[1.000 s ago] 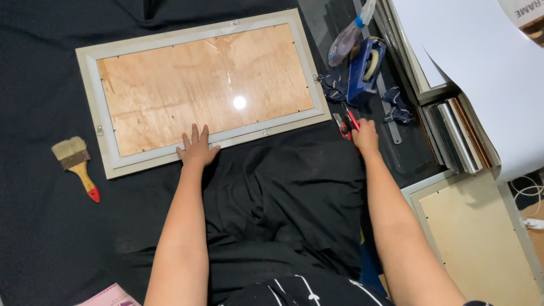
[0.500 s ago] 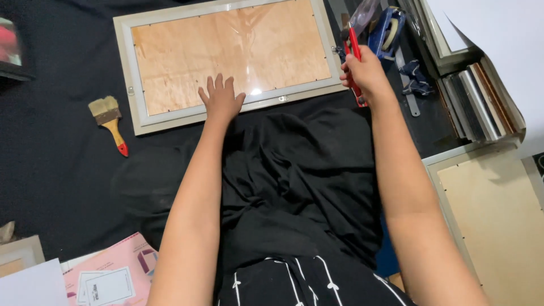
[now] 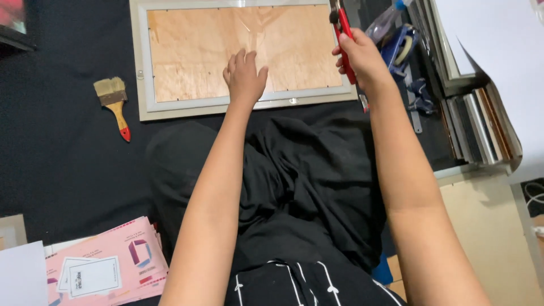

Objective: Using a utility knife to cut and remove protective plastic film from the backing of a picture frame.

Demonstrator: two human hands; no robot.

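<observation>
A long picture frame [image 3: 170, 110] lies face down on black cloth, its pale rim around a plywood backing board [image 3: 192, 51]. My left hand [image 3: 245, 76] rests flat on the board near its lower edge, fingers spread. My right hand [image 3: 360, 56] is shut on red-handled pliers [image 3: 343, 39], held upright over the frame's right end. The tool's jaws reach the top edge of the view.
A paintbrush [image 3: 113, 105] with a red-tipped handle lies left of the frame. A blue tape dispenser [image 3: 399, 48] and a spray bottle [image 3: 384, 22] sit at the right, beside stacked frames [image 3: 481, 124]. Pink leaflets [image 3: 107, 266] lie at lower left. Another frame back [image 3: 493, 232] is at lower right.
My right hand picked the red pliers up off the cloth and raised them over the frame's right end. My left hand slid from the frame's rim onto the board.
</observation>
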